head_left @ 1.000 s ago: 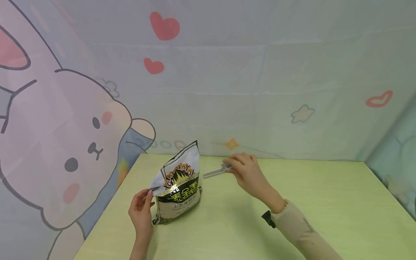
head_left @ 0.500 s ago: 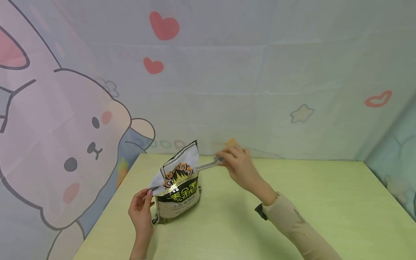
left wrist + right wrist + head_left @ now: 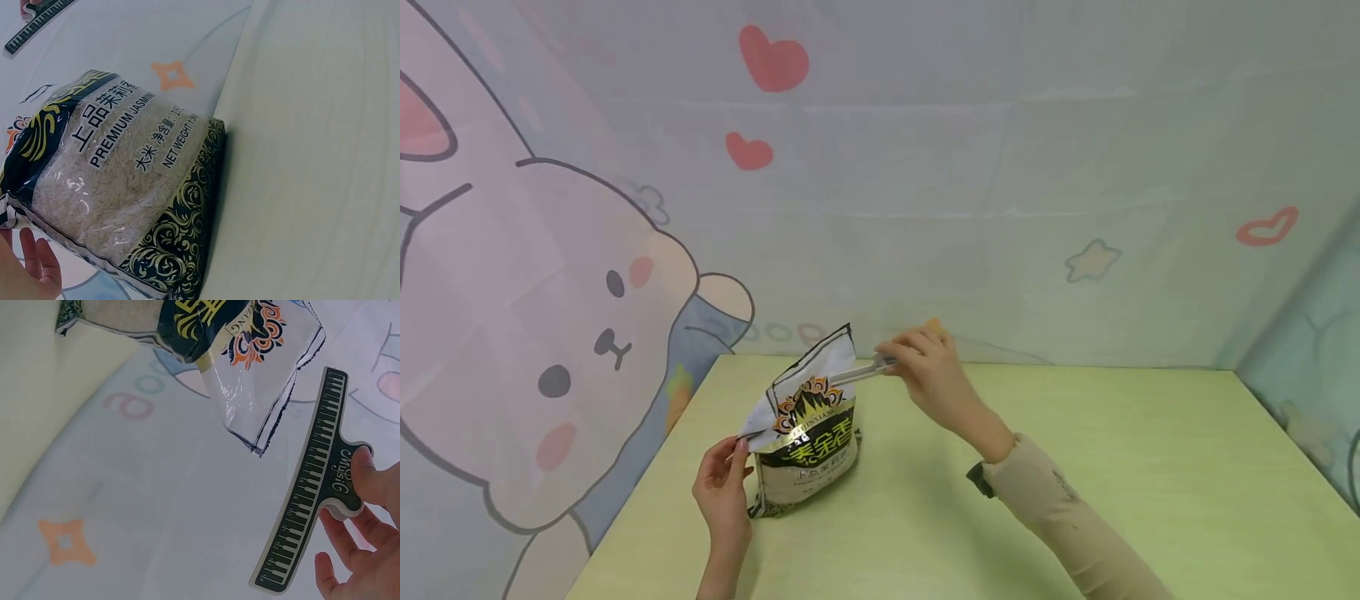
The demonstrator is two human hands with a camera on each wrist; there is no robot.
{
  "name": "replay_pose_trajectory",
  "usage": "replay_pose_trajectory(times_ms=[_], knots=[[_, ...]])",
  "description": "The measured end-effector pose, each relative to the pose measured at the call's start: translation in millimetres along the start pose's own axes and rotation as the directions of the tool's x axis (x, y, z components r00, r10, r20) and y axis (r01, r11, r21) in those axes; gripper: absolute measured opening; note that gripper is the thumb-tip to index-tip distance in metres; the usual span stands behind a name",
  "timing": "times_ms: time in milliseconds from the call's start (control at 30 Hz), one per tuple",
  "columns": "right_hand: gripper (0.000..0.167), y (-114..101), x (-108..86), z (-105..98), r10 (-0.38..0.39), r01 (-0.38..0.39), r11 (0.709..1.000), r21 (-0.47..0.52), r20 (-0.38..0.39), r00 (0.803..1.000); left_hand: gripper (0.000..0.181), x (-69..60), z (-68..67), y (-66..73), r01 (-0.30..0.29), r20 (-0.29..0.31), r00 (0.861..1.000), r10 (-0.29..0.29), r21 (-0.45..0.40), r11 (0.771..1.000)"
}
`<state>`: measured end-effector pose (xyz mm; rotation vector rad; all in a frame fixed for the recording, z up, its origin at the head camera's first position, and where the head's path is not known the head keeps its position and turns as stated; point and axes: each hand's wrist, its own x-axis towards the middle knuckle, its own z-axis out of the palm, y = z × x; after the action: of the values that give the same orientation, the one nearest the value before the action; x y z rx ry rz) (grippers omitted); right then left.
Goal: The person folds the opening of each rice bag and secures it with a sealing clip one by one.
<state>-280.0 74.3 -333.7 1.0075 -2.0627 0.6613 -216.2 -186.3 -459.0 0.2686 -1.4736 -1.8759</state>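
My two hands at a bag of rice and a clip, on a pale yellow-green desk (image 3: pixel 1112 467).
My left hand (image 3: pixel 722 492) pinches, between thumb and fingers, the left edge of a white, black and clear plastic rice bag (image 3: pixel 816 450), which stands on the desk with its grains visible through the lower window and its flat white top rising to a peak at the right. My right hand (image 3: pixel 928 379) is clamped, thumb against fingers, on the handle of a long black-and-white clip printed with piano keys (image 3: pixel 303 487). In the head view the clip's end overlaps the bag's upper right part; the right-wrist view shows a gap between them.
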Motion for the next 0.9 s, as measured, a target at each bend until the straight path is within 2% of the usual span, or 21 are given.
replay_pose_trajectory(times_ms=[167,500,900], knots=[[0.023,-3,6.8,2,0.009,-0.009,1.000,-0.001,0.016,1.000,0.012,0.9,-0.9,-1.0,-0.008,0.005,1.000,0.008,-0.018,1.000],[0.020,-6,16.0,9,-0.032,0.032,0.999,-0.018,0.030,0.999,0.015,1.7,-0.6,-1.0,-0.009,0.001,1.000,0.009,0.018,1.000],[0.017,-14,29.6,12,-0.076,0.078,0.997,-0.027,0.048,0.996,0.015,3.1,-0.4,-4.5,-0.014,0.005,1.000,0.014,-0.006,1.000]])
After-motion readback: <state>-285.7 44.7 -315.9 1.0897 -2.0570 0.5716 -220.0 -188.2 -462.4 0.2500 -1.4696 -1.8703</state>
